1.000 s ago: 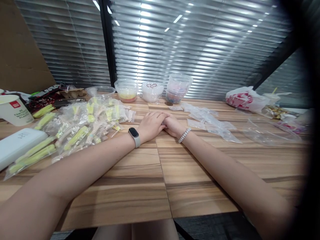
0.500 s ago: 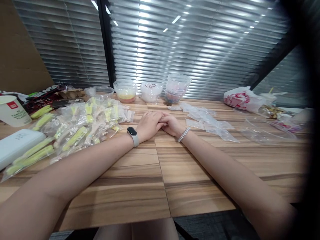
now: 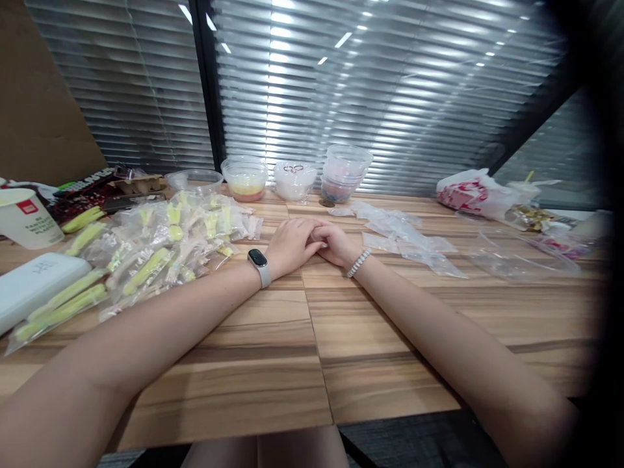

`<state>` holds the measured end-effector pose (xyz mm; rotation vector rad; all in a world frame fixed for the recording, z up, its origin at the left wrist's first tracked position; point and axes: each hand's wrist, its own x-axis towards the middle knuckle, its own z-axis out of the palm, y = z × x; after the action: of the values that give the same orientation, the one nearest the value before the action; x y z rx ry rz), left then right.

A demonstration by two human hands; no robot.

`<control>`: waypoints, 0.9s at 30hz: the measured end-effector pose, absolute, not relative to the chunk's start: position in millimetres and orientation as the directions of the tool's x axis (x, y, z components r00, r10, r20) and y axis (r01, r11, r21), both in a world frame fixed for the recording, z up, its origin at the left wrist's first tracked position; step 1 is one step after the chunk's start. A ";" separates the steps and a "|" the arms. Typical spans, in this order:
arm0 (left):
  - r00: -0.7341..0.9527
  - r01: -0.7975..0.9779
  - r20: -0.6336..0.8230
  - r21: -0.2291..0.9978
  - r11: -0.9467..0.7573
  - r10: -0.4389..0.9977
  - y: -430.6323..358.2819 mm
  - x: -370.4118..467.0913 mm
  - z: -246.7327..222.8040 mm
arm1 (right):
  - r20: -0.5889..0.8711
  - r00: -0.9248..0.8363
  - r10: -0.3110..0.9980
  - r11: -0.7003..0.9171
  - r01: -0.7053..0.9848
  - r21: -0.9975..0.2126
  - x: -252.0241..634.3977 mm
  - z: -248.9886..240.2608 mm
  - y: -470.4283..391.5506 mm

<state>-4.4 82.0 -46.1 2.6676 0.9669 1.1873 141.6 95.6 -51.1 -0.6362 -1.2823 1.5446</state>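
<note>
My left hand (image 3: 291,242) and my right hand (image 3: 335,243) rest together on the wooden table (image 3: 263,344), near its middle. The left fingers are pressed together and lie over the curled right fingers, which they partly hide. No object shows in either hand. A grey band with a dark screen (image 3: 258,258) is on the left wrist, a beaded bracelet (image 3: 359,263) on the right one. Left of the hands lies a heap of clear packets with yellow and pale pieces (image 3: 170,237). Thin, flat clear plastic bags (image 3: 400,234) lie to the right.
Clear bowls (image 3: 244,179), a white bundle (image 3: 295,181) and stacked tubs (image 3: 346,172) stand at the back. A paper cup (image 3: 30,219) and a white case (image 3: 39,286) are at left. At right are a red-and-white bag (image 3: 475,193) and a clear plastic item (image 3: 524,255).
My left thumb has shifted slightly against the right hand. Both hands otherwise stay together in the same place, and the objects on the table have not moved.
</note>
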 end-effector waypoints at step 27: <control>0.434 0.613 0.721 0.203 -0.764 0.540 76.6 -4.8 -44.2 | 0.118 -0.240 0.964 0.026 -0.353 -0.935 138.6 -61.5 101.8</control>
<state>-4.8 76.6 -44.2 2.7341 1.1024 1.3215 138.6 101.8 -61.5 -0.7551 -1.1535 1.4856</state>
